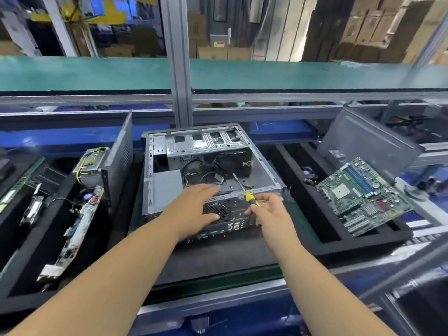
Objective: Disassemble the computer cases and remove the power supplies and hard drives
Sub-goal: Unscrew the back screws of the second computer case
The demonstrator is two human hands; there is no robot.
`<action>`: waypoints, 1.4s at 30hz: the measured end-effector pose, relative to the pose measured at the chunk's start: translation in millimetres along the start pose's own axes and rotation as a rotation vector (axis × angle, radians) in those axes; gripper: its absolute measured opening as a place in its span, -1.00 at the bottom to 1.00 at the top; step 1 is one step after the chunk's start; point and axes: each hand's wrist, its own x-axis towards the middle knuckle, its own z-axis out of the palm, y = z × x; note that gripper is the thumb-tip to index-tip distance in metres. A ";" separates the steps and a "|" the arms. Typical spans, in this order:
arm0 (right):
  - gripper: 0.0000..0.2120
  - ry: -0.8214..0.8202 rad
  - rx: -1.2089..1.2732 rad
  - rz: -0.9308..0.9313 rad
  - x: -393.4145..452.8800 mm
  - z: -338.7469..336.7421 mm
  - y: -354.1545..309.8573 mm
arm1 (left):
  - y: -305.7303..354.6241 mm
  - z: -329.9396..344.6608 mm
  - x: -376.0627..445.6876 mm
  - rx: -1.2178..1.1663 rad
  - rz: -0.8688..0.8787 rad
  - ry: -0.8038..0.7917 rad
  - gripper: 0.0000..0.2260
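An open grey computer case lies on its side in the middle of the bench, with loose black cables and a silver drive cage inside. My left hand rests on the case's near rear panel, fingers spread over the top edge and thumb by the fan grille. My right hand grips a yellow-handled screwdriver, its shaft pointing up and into the case. A silver power supply with yellow wires leans in the left tray.
A black foam tray on the left holds circuit boards and a side panel. The right tray holds a green motherboard and another panel. A green conveyor belt runs behind an aluminium post.
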 end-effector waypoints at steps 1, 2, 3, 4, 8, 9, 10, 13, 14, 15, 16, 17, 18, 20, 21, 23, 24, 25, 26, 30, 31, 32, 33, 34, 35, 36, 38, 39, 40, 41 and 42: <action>-0.85 -0.002 0.007 0.007 -2.3 -0.8 1.9 | 4.1 1.9 6.1 0.000 0.018 -0.012 -0.34; -0.84 -0.004 0.013 0.015 -4.7 -1.8 3.3 | 7.9 2.5 13.1 0.007 0.027 -0.032 -0.37; -0.83 -0.005 0.018 0.024 -7.1 -2.6 4.5 | 11.6 2.2 20.0 0.021 0.029 -0.055 -0.40; -0.82 -0.005 0.019 0.035 -9.3 -3.2 5.0 | 14.3 1.5 25.7 0.041 0.028 -0.076 -0.43; -0.82 -0.005 0.024 0.072 -17.5 -4.0 4.5 | 13.9 2.8 35.2 0.076 0.045 -0.091 -0.60; -0.82 -0.004 0.026 0.077 -19.6 -3.7 4.5 | 12.5 4.2 34.4 0.076 0.045 -0.078 -0.61; -0.82 -0.004 0.022 0.082 -21.9 -3.5 4.3 | 11.0 5.2 33.9 0.072 0.045 -0.064 -0.62; -0.77 -0.011 -0.005 0.100 -29.8 -1.1 4.0 | 7.5 5.9 34.2 0.043 0.047 -0.050 -0.61; -0.76 -0.014 -0.012 0.104 -31.6 -0.6 4.2 | 7.1 5.9 34.6 0.038 0.047 -0.049 -0.61; -0.78 -0.015 -0.014 0.103 -33.3 0.1 5.3 | 6.7 6.0 34.6 0.032 0.045 -0.048 -0.61; -0.81 -0.012 -0.013 0.101 -34.3 0.9 7.0 | 6.3 6.0 34.4 0.030 0.042 -0.046 -0.61; -0.83 -0.009 -0.011 0.100 -35.6 1.4 8.6 | 6.0 6.4 34.3 0.032 0.040 -0.043 -0.62; -0.83 -0.007 -0.009 0.100 -36.9 2.0 9.9 | 5.7 6.7 34.3 0.036 0.041 -0.041 -0.62; -0.83 -0.009 -0.007 0.098 -40.0 2.7 10.9 | 5.4 6.4 35.7 0.035 0.046 -0.045 -0.62; -0.83 -0.009 -0.008 0.098 -41.7 2.9 10.8 | 5.3 5.8 36.7 0.027 0.047 -0.050 -0.62; -0.83 -0.007 -0.009 0.101 -44.5 2.8 9.9 | 5.3 5.4 37.5 0.014 0.044 -0.056 -0.62; -0.83 -0.008 -0.007 0.103 -45.8 2.7 9.4 | 5.4 5.6 37.3 0.016 0.042 -0.054 -0.62; -0.83 -0.009 -0.004 0.106 -47.0 2.9 9.0 | 5.5 6.0 36.8 0.023 0.040 -0.050 -0.62; -0.83 -0.011 0.001 0.109 -48.2 3.2 8.6 | 5.5 6.3 36.4 0.029 0.038 -0.047 -0.62; -0.82 -0.004 0.018 0.122 -52.0 6.6 7.9 | 5.4 7.1 36.4 0.029 0.041 -0.047 -0.62; -0.82 -0.003 0.016 0.128 -52.9 7.6 8.1 | 5.5 7.0 36.4 0.029 0.042 -0.049 -0.62; -0.83 -0.002 0.017 0.134 -53.7 8.8 8.3 | 5.5 6.8 36.4 0.030 0.043 -0.050 -0.62; -0.83 0.001 0.021 0.137 -54.3 10.0 8.7 | 5.4 6.8 36.1 0.031 0.043 -0.051 -0.62; -0.84 0.007 0.024 0.139 -54.6 11.0 9.2 | 5.4 6.8 35.8 0.032 0.043 -0.051 -0.62; -0.85 0.014 0.024 0.142 -54.6 12.0 9.7 | 5.5 6.9 35.5 0.034 0.042 -0.051 -0.62; -0.85 0.020 0.023 0.148 -54.6 12.7 10.2 | 5.5 7.0 35.4 0.035 0.041 -0.050 -0.62; -0.85 0.033 0.030 0.158 -54.1 14.0 10.4 | 5.6 7.3 35.2 0.037 0.040 -0.048 -0.62; -0.85 0.038 0.032 0.163 -53.7 14.5 10.6 | 5.7 7.6 35.2 0.040 0.041 -0.047 -0.61; -0.85 0.042 0.026 0.169 -53.2 15.0 10.9 | 5.9 7.8 35.1 0.044 0.043 -0.045 -0.61; -0.84 0.045 0.014 0.175 -52.9 15.7 11.4 | 5.9 7.9 35.2 0.049 0.046 -0.045 -0.61; -0.84 0.048 0.002 0.179 -52.8 16.5 12.0 | 5.9 8.1 35.2 0.052 0.047 -0.045 -0.61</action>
